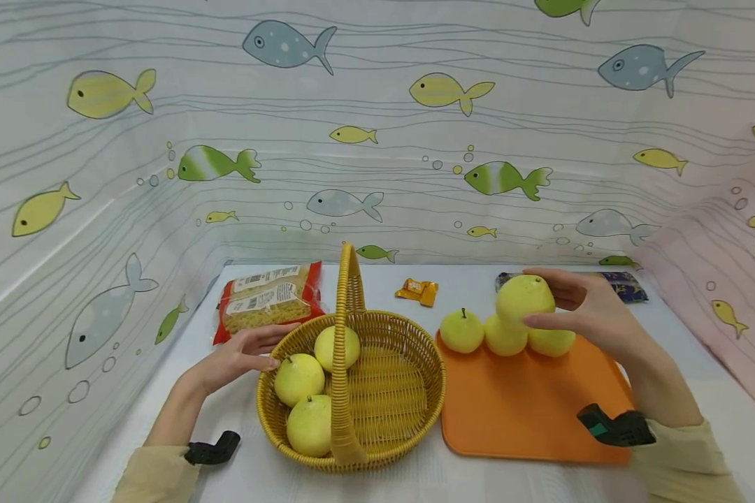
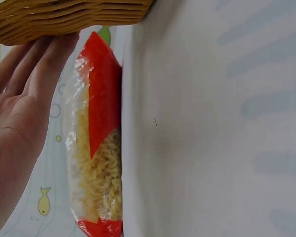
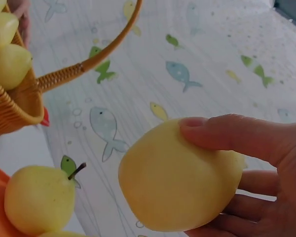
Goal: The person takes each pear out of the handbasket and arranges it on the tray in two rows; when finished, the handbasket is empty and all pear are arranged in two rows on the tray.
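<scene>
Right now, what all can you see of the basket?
The basket is round, woven, yellow-tan and wicker-like, with one tall arched handle. It stands upright on the white table, beside the orange tray. Three yellow fruits lie in its left part; the right part is bare. The left hand touches its left side.

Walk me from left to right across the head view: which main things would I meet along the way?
Going by their middles: left hand → yellow wicker basket → dark-stemmed pear just right of the basket → raised pear → right hand gripping it.
</scene>
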A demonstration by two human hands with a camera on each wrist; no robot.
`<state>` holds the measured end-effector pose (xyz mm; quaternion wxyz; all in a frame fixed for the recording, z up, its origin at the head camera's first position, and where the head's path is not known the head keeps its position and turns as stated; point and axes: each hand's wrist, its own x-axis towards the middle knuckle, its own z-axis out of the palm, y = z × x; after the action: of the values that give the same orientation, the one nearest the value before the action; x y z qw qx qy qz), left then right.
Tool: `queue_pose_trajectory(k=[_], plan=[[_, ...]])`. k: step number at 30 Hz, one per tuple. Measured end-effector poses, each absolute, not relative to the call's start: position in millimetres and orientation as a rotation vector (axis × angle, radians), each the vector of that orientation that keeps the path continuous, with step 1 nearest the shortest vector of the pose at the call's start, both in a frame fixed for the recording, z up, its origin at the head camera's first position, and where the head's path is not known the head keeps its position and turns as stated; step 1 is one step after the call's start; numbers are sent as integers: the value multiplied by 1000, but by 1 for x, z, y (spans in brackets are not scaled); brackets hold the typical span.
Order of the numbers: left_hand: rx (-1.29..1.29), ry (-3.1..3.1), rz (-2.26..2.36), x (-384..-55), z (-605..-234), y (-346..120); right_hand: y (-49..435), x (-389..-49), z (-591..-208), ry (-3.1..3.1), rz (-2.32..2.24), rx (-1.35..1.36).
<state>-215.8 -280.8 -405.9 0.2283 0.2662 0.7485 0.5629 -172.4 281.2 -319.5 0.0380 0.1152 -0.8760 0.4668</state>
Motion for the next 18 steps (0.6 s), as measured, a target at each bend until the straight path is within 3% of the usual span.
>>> queue_pose_trajectory(k=[12,18], plan=[[718,2078,1542,-215,-405,-281,319,-171,-341,-2729,1403,179],[709,2081,1539,-215,-405,-280,336,-172,-344,-2693,1415,214]])
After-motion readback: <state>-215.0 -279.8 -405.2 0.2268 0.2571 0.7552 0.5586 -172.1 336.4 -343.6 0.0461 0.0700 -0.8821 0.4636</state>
